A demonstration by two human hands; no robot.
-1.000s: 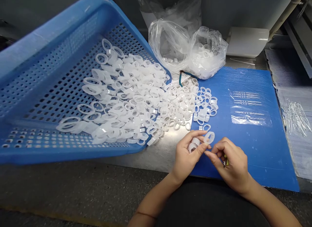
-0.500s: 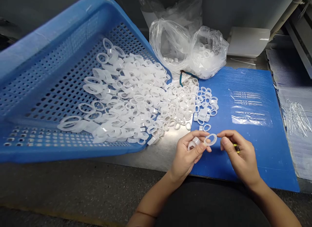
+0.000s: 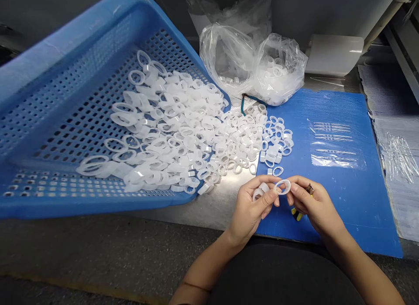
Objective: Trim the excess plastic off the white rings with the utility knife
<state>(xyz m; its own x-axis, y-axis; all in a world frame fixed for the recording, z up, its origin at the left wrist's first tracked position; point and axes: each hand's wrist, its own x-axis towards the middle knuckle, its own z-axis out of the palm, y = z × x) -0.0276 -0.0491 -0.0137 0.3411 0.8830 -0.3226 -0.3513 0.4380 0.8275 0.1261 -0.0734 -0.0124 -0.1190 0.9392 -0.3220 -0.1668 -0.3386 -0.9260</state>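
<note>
Pinched between thumb and fingers of my left hand (image 3: 250,204) is a translucent white plastic ring (image 3: 288,185), its opening tilted toward me. More white rings (image 3: 258,194) are tucked in that same palm. My right hand (image 3: 316,204) has its thumb and fingertips closed at the right rim of the pinched ring. A small black-and-yellow tool (image 3: 297,214) is held within the right hand; fingers hide most of it, so its kind is unclear. Just beyond the hands, a loose ring (image 3: 278,171) lies on the blue mat (image 3: 353,209).
A tilted blue perforated basket (image 3: 42,60) spills a heap of white rings (image 3: 183,130) onto the metal table (image 3: 209,213). Behind are clear plastic bags (image 3: 281,77) with rings. Flat clear packets (image 3: 337,158) lie on the mat; thin clear pieces (image 3: 401,156) lie at right.
My right hand has moved left, and its fingertips now meet the ring. The black-and-yellow tool has turned within that hand and shows below the fingers. The left hand has barely moved.
</note>
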